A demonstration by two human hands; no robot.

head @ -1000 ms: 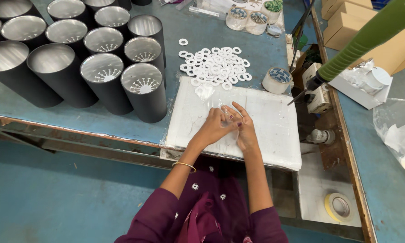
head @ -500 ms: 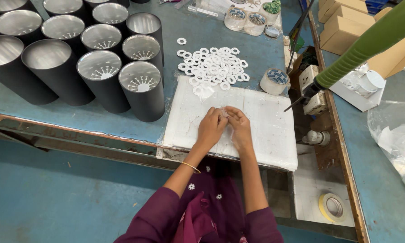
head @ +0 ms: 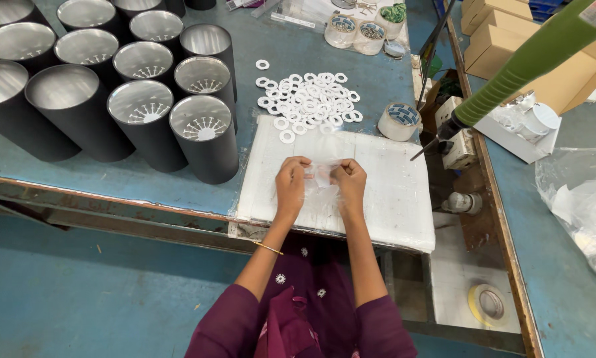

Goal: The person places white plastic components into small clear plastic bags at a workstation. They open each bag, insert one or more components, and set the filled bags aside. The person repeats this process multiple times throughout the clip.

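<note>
While I sit at the blue table [head: 351,59], my left hand [head: 291,182] and my right hand [head: 350,182] pinch a small clear plastic bit [head: 321,174] between them, just above the white pad [head: 384,192]. Both hands are curled tight on it. I think it is very light, thin and bendy, and maybe slippery, so its edges seem the best place to hold. It is see-through, so I cannot tell its shape. My fingers hide most of it. White rings [head: 308,99] lie near, beside black tubes [head: 205,136].
</note>
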